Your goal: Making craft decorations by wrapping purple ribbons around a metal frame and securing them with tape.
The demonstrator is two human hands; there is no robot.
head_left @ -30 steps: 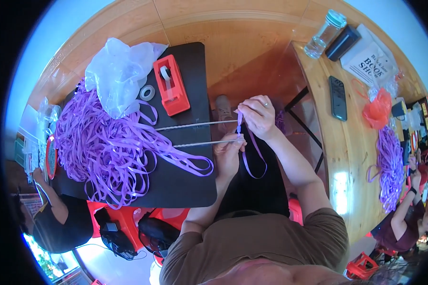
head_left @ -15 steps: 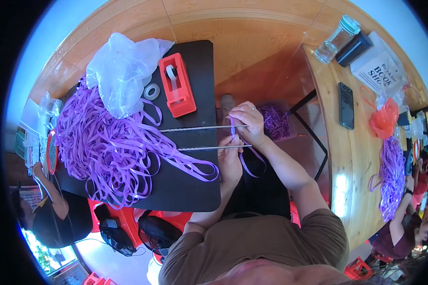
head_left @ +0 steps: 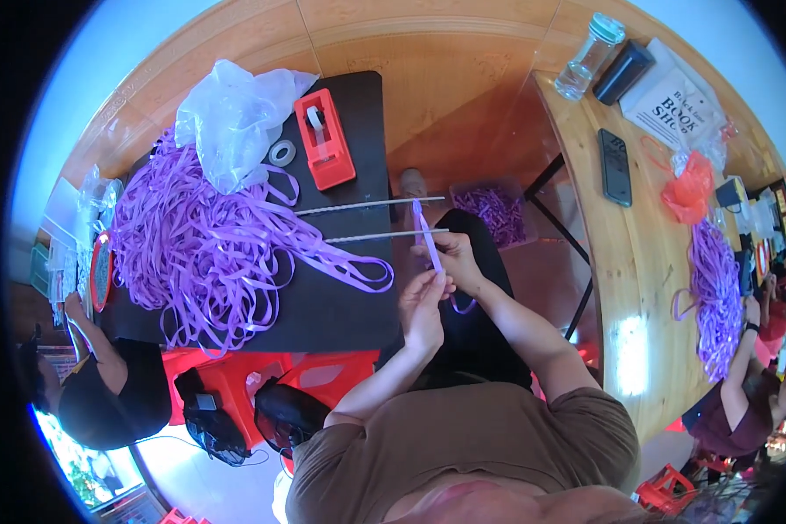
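Two thin metal rods (head_left: 371, 206) jut out over the table's right edge, one farther and one nearer. A flat purple ribbon (head_left: 425, 240) loops over the farther rod and runs down toward me. My left hand (head_left: 424, 306) pinches this ribbon between thumb and fingers, below the nearer rod. Just right of it, my right hand (head_left: 458, 260) is closed at the ribbon beside the nearer rod's tip; its fingertips are partly hidden. A loose tail of ribbon hangs below the hands. A large tangled heap of purple ribbon (head_left: 201, 236) covers much of the black table (head_left: 345, 310).
On the black table are a red tape dispenser (head_left: 326, 144), a tape roll (head_left: 281, 153) and a clear plastic bag (head_left: 231, 113). A bin of purple pieces (head_left: 493, 214) stands on the floor. The wooden table (head_left: 576, 157) at right holds a phone (head_left: 615, 170) and bottle (head_left: 589, 57).
My right hand has come down from the farther rod to beside the nearer one. My left hand has moved slightly nearer to me, drawing the ribbon down. The view has shifted a little.
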